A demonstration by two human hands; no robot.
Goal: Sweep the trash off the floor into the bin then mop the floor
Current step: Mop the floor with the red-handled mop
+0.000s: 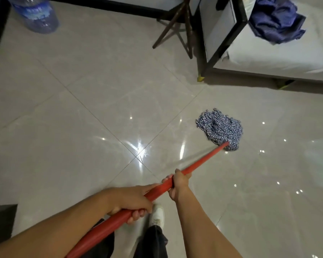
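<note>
- Long red mop pole [205, 159]; blue-and-white twisted-string mop head [220, 129], strands splayed flat.
- Left hand [132, 202] and right hand [179, 183] both wrapped round the pole, right ahead of left.
- Pole slants down forward-right from the hands; head well beyond the right hand.
- Glossy beige tiled floor [82, 108]; black-framed bed [278, 56] beyond the head.

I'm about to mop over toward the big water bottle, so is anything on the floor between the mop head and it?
Nothing visible. Only bare tile floor lies between the mop head and the water bottle. The wooden stand legs and the bed frame sit off to the right of that path.
</note>
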